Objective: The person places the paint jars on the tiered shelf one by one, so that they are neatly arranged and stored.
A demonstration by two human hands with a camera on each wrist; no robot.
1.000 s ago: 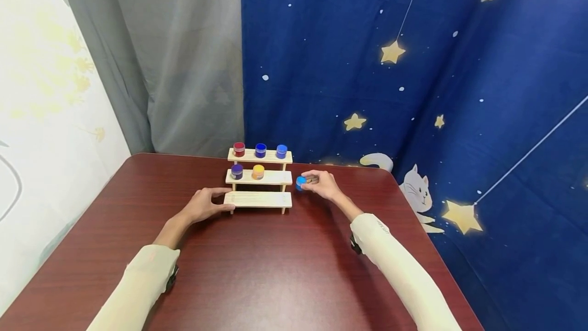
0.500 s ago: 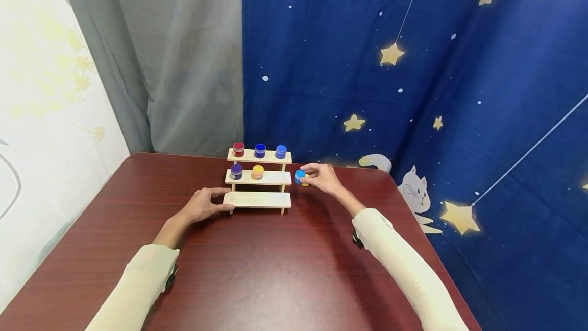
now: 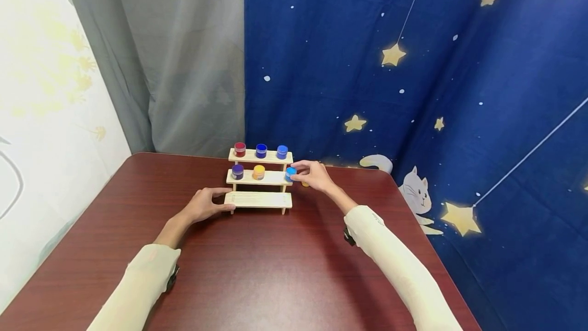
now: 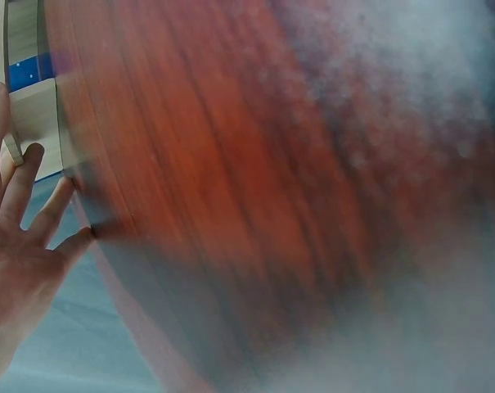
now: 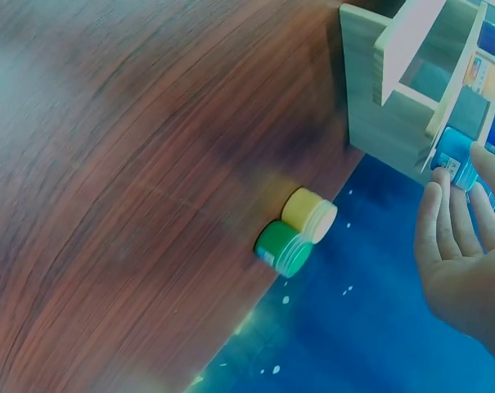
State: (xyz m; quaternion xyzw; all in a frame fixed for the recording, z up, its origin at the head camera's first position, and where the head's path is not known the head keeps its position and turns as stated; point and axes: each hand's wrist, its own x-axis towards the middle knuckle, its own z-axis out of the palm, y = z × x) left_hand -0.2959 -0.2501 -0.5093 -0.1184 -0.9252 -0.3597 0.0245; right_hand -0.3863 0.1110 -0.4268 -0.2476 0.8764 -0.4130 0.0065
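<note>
A small three-tier wooden display stand point(image 3: 258, 198) is at the table's far side. My left hand point(image 3: 202, 205) grips the left end of its lowest tier, thumb in front and fingers behind; the left wrist view shows the fingers point(image 4: 22, 184) at the wood's edge. Between thumb and fingertips, my right hand point(image 3: 314, 174) pinches a light blue paint jar point(image 3: 291, 173) at the right end of the middle tier. That tier also bears a purple jar point(image 3: 237, 171) and a yellow-orange jar point(image 3: 259, 172). On the top tier are a red jar point(image 3: 240, 149), a dark blue jar point(image 3: 261, 150) and a blue jar point(image 3: 282, 152).
A yellow jar point(image 5: 309, 214) and a green jar point(image 5: 284, 248) stand side by side on the brown table point(image 3: 257, 280), near its far edge; the right hand mostly hides them in the head view. Behind the table hang a grey curtain point(image 3: 197, 65) and a blue star-patterned curtain point(image 3: 317, 65).
My right hand has carried the light blue jar up and left, from beside the stand to the middle tier's right end. The left hand stays on the lowest tier.
</note>
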